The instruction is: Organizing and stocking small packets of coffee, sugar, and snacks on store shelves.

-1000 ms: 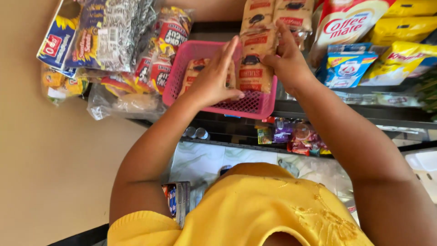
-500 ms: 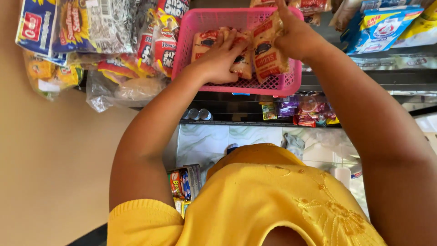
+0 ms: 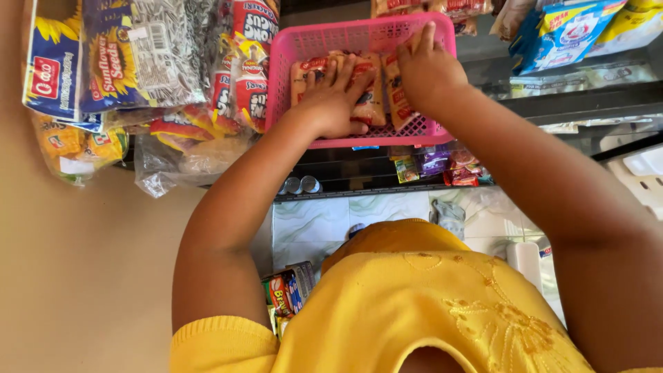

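Observation:
A pink plastic basket [image 3: 359, 33] stands on a shelf in front of me and holds several orange-and-red snack packets [image 3: 373, 105]. My left hand [image 3: 335, 103] lies flat on the packets in the middle of the basket, fingers spread. My right hand [image 3: 425, 72] is at the basket's right side, curled over a packet that stands against the wall, index finger raised to the far rim. My thumbs are hidden. My yellow shirt [image 3: 428, 311] fills the bottom of the view.
Bags of sunflower seeds [image 3: 117, 62] and red snack packs [image 3: 248, 65] hang left of the basket. Blue-and-yellow packages [image 3: 559, 31] sit at the upper right. Small sweets [image 3: 442, 162] and two cans [image 3: 300, 185] lie on a lower shelf above a tiled floor [image 3: 324, 221].
Both hands have come down with the packets into the basket. The left hand, earlier raised beside the packets, now presses flat on them. The view has shifted closer to the basket.

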